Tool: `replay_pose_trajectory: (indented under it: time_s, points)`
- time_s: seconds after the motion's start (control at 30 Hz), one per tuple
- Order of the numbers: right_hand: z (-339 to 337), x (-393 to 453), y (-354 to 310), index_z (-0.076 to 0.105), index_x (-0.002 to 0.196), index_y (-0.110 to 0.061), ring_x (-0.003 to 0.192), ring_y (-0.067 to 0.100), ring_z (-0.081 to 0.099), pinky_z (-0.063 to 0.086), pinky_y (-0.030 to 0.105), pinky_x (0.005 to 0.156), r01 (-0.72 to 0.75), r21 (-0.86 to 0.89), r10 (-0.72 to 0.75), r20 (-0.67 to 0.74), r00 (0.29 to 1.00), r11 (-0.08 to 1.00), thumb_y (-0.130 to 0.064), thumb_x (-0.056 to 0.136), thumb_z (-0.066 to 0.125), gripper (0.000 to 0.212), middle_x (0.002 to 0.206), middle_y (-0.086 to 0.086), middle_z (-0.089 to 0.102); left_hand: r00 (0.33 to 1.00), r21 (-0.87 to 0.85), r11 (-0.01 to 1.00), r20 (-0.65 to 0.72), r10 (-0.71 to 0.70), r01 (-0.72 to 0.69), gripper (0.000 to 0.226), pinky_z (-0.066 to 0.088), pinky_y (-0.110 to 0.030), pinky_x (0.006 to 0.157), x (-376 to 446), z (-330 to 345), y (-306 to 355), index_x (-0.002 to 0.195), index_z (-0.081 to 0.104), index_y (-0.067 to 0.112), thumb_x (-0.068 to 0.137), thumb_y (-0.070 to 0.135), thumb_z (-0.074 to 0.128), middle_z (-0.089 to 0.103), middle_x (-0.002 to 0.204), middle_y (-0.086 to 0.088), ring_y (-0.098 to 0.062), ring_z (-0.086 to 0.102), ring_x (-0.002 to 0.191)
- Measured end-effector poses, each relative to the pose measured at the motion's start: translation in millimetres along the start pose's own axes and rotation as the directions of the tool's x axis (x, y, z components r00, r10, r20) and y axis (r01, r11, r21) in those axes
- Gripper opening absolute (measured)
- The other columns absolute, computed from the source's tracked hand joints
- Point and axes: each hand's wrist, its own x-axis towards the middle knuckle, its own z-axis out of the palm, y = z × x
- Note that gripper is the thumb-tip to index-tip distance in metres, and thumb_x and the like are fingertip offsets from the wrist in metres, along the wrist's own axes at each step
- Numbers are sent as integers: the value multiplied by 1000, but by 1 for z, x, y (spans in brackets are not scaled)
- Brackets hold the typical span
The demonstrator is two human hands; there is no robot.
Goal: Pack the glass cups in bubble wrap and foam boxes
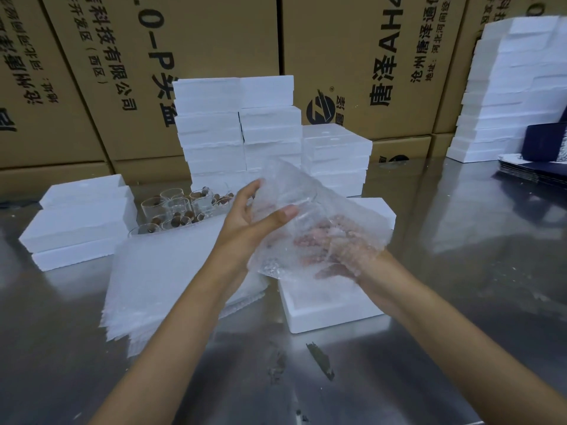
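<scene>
You're standing in a warehouse packing area. A wall of large brown cardboard cartons (214,41) printed with black Chinese lettering runs from 10 to 2 o'clock. Stacks of white foam boxes (239,130) rise at 12 and 2 o'clock on the shiny steel table (460,302), with a pile of bubble-wrap sheets (159,280) at 9 o'clock.

foam boxes (236,124) white | bubble wrap (306,210) clear | cartons (352,41) brown, blk print

Head view looks down, close over a steel table (429,302).
</scene>
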Motion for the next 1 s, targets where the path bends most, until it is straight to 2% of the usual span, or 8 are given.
replay_pose_trajectory:
  time_s: [0.2, 0.37, 0.47, 0.57, 0.7, 0.77, 0.9, 1.0]
  points:
    - [13, -9, 3, 66, 117, -24, 103, 15, 70, 56, 24, 71, -25, 122, 12, 105, 994, 992, -35, 92, 58, 28, 109, -5, 74, 977, -157, 974, 164, -135, 161, 70, 55, -45, 96, -6, 21, -12, 134, 58, 9, 71, 24, 85, 71, 120, -11, -30, 68, 113]
    - [11, -6, -5, 67, 105, -25, 83, 7, 72, 59, 28, 75, -29, -189, 36, 31, 999, 982, -39, 96, 60, 18, 102, -7, 74, 983, -238, 957, 120, -140, 165, 64, 60, -38, 75, -8, 21, -9, 129, 60, 6, 71, 15, 84, 73, 113, -15, -30, 72, 102]
    - [0, -5, -9, 71, 97, -18, 76, 19, 71, 60, 38, 73, 97, -199, -151, -278, 949, 975, -21, 98, 60, 12, 94, 3, 76, 986, -310, 937, 20, -165, 163, 63, 59, -39, 81, -4, 12, -4, 127, 62, 8, 68, 20, 82, 73, 115, -11, -28, 70, 108]
    - [-17, -8, -3, 66, 100, -18, 80, 11, 64, 56, 24, 72, 228, -157, -276, -608, 745, 961, -5, 97, 50, 21, 90, -6, 72, 986, -393, 911, -51, -157, 125, 54, 56, -40, 93, -1, 4, -1, 123, 62, 14, 72, 19, 81, 69, 123, -10, -27, 65, 117]
    - [-10, -14, 15, 60, 116, -20, 87, 7, 61, 47, 33, 92, -27, 3, 27, -211, 977, 1000, -21, 78, 70, 38, 102, -6, 65, 985, -543, 833, -55, -162, 107, 47, 56, -43, 95, -1, 15, 0, 130, 61, 13, 84, 13, 73, 66, 129, -13, -28, 66, 116]
    - [3, -13, 18, 62, 115, -13, 101, 5, 64, 45, 35, 97, -146, 64, 150, -56, 987, 987, -39, 67, 80, 58, 108, -13, 68, 986, -557, 821, -22, -166, 126, 30, 59, -39, 87, -2, 26, -1, 115, 65, 15, 85, 14, 72, 69, 121, -12, -29, 68, 112]
    - [11, 0, 3, 65, 119, 4, 110, 31, 67, 51, 45, 100, -36, 188, 80, -238, 968, 982, -31, 92, 68, 44, 116, 16, 71, 986, -500, 850, 49, -162, 165, 43, 52, -47, 100, -9, 34, -8, 125, 62, 2, 86, 16, 72, 65, 126, -19, -36, 63, 116]
    - [0, 3, -9, 68, 108, -2, 98, 28, 71, 55, 40, 87, 30, 165, 24, -315, 949, 986, -27, 96, 63, 28, 103, 11, 75, 982, -477, 863, 161, -102, 167, 58, 53, -45, 99, -17, 29, -15, 139, 49, -3, 86, 10, 69, 62, 134, -19, -35, 60, 124]
